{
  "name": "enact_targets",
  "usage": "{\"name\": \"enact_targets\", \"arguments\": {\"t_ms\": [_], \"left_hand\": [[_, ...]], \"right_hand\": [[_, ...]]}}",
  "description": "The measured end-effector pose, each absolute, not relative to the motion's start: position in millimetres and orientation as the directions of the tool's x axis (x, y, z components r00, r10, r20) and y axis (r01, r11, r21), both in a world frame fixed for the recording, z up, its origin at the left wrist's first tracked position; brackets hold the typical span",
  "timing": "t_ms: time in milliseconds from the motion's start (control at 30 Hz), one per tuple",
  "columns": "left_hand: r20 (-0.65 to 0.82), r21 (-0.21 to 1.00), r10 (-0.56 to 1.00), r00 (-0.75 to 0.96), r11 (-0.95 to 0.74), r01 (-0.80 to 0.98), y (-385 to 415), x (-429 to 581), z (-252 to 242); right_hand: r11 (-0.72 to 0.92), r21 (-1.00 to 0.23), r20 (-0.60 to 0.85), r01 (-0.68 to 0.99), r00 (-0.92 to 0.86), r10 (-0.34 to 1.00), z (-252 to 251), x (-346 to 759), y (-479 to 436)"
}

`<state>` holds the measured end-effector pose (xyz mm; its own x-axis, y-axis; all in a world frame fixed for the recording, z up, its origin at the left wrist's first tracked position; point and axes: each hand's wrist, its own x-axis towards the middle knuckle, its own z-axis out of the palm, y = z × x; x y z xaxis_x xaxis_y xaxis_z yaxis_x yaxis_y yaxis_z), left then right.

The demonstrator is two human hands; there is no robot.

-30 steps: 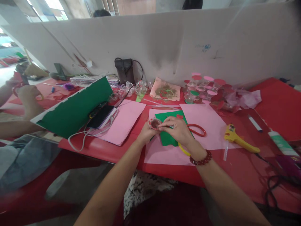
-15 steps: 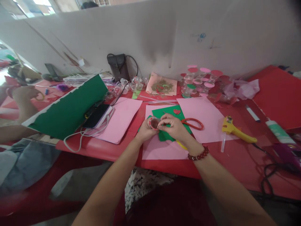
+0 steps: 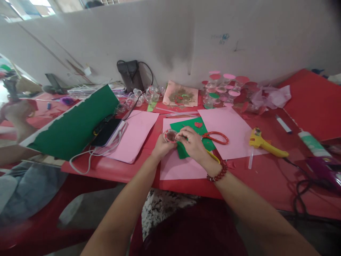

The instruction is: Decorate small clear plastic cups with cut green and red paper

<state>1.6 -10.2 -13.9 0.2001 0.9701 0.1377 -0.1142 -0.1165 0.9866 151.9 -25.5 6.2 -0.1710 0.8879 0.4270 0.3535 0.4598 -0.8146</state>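
Observation:
My left hand (image 3: 162, 146) is wrapped round a small clear cup (image 3: 170, 136) with red bits on its rim, its opening tilted toward me. At the cup's right edge, the fingers of my right hand (image 3: 190, 142) are pinched together; whatever they hold is too small to make out. Under my hands lies a green sheet (image 3: 183, 153) on a pink sheet (image 3: 170, 169). Red-handled scissors (image 3: 218, 138) rest just right of my right hand, partly hidden by it. A red paper scrap (image 3: 198, 124) sits on the green sheet.
A yellow glue gun (image 3: 266, 145) and a white-green bottle (image 3: 313, 142) lie right. Stacked clear cups with coloured discs (image 3: 223, 89) stand behind. Left are a phone (image 3: 108, 133), a green board (image 3: 71, 124) and another person's hand (image 3: 17, 112).
The view has shifted slightly. My left hand and the cup have moved a little left, with my right hand still pinched at the rim. The other person's hand has moved left.

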Motion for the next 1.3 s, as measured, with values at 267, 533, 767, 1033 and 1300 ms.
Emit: {"name": "enact_targets", "arguments": {"t_ms": [267,533,767,1033,1300], "left_hand": [[0.119,0.981,0.978,0.169,-0.089,-0.173,-10,1,-17],[0.093,0.979,0.973,0.212,-0.051,-0.196,-9,0,-20],[0.055,0.979,0.975,0.216,-0.009,-0.205,-10,-2,-21],[0.029,0.982,0.970,0.243,0.018,-0.189,-12,-1,-17],[0.080,0.983,0.975,0.207,-0.043,-0.181,-13,-2,-14]], "right_hand": [[0.437,-0.829,0.427,0.350,-0.110,0.898,1,143,-29],[0.368,-0.877,0.366,0.309,-0.067,0.928,-2,140,-31],[0.443,-0.689,0.484,0.574,-0.090,0.870,0,138,-38],[0.402,-0.802,0.421,0.442,-0.059,0.905,-3,138,-35],[0.282,-0.956,0.277,0.084,-0.067,0.959,-5,142,-29]]}}
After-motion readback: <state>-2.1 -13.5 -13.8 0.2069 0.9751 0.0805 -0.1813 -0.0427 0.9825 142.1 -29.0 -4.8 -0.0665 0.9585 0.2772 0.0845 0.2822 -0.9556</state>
